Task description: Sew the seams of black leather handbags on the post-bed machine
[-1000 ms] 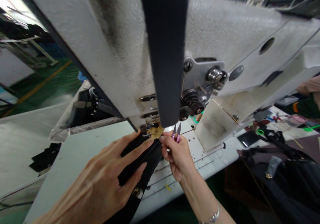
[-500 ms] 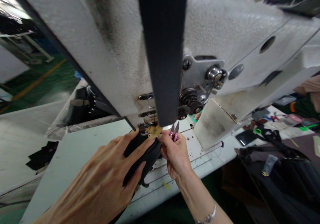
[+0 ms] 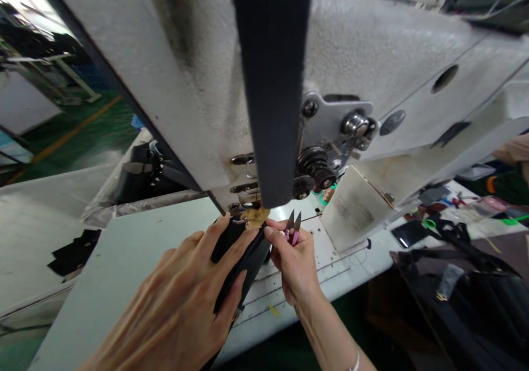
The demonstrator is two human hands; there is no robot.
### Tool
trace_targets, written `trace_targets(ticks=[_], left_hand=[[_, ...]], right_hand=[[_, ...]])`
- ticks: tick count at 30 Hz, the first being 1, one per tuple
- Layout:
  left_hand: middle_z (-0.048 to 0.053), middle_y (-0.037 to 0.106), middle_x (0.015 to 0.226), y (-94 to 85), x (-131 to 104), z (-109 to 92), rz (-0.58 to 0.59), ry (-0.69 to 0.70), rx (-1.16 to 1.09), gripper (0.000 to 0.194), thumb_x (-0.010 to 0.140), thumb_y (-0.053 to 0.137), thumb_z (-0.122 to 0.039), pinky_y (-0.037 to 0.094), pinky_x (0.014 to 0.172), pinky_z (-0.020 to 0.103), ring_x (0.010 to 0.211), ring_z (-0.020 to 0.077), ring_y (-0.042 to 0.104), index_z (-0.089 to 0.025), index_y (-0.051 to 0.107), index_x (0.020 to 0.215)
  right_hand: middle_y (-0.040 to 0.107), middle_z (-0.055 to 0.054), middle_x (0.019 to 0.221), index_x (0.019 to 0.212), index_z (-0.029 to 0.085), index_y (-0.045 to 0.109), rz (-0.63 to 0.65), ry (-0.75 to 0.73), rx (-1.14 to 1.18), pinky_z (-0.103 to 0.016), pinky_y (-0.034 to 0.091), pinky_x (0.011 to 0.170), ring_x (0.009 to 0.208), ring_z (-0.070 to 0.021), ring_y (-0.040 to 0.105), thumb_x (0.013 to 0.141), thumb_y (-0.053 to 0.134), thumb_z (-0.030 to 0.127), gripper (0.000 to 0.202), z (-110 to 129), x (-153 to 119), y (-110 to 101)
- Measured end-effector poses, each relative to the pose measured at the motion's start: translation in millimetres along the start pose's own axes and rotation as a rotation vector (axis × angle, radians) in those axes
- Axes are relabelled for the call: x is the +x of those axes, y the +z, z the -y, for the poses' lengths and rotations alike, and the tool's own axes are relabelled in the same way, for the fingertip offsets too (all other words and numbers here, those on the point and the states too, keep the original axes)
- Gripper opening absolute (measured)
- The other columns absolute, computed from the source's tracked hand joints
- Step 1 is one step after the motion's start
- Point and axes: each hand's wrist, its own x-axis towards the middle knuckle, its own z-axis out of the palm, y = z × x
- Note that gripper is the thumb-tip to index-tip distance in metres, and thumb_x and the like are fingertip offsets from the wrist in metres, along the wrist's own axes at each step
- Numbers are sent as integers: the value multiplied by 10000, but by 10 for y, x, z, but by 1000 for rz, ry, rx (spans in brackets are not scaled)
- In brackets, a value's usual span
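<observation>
Black fabric (image 3: 253, 265) lies under the sewing machine's head, with its far end at the presser foot area. My left hand (image 3: 185, 288) rests on it, fingers spread and lying flat, the fingertips close to the needle area. At the fabric's right edge, the thumb and forefinger of my right hand (image 3: 298, 263) are pinched together. That same hand keeps a pair of thread snips (image 3: 295, 229) with pink handles in its fingers, blades pointing up and away. A yellowish piece (image 3: 255, 216) sits by the needle, whose tip is hidden.
The grey-white machine head (image 3: 198, 73) fills the upper view, with a dark bar (image 3: 275, 95) in front. A phone (image 3: 408, 233) lies on the table (image 3: 136, 255) to the right. Black bags (image 3: 487, 288) are at the lower right. Black pieces (image 3: 138, 175) lie at left.
The view has shifted slightly. My right hand and the snips have moved a little right and down, and the fabric edge beside them has shifted right. My left hand remains on the fabric.
</observation>
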Motion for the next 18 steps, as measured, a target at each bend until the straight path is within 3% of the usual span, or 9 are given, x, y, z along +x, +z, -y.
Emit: trace_targets(ticks=[2,11,18], left_hand=[[65,497,1496,-5,10,-22,3,-17,-7,564,954,466,-363,615,886,494,1121,263,648,-377,402,1514],[86,498,1488,-30,5,-74,25,-60,-29,601,938,477,-396,627,860,489,1078,275,680,-387,379,1532],[83,474,1516,-42,-25,-141,26,-105,-73,584,932,475,-383,629,882,507,1086,279,682,-361,410,1513]], right_hand=[[647,10,675,911,156,814,5,-40,-42,-157,356,499,573,-54,495,725,857,314,248,-25,12,-27],[662,-3,766,952,170,810,82,-209,-198,-232,405,610,643,-87,478,814,802,360,235,-80,6,-110],[555,41,736,1094,189,789,105,-167,-160,-221,250,512,547,-43,312,747,858,345,386,-86,-62,-104]])
